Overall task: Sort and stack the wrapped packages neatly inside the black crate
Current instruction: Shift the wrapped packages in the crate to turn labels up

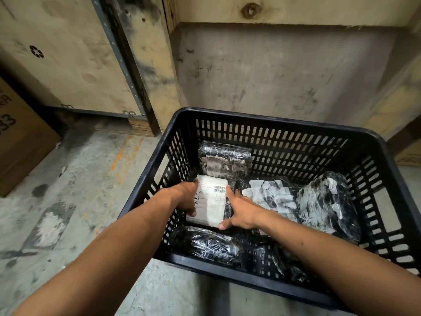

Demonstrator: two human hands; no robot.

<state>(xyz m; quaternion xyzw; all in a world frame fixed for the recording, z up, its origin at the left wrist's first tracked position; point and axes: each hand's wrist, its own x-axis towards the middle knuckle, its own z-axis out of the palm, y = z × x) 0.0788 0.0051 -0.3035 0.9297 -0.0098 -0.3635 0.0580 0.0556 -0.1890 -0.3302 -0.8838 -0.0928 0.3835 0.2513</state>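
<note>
A black slotted crate stands on the floor with several wrapped packages inside. A package with a white shipping label lies at the crate's left side. My left hand grips its left edge and my right hand grips its right edge. Behind it leans a black package in clear wrap. To the right lie a flat package with torn white labels and a bulky black one. Another glossy black package rests at the near left corner.
The crate sits on a stained concrete floor. A wooden shipping crate and plywood walls rise close behind. A brown cardboard box stands at the far left.
</note>
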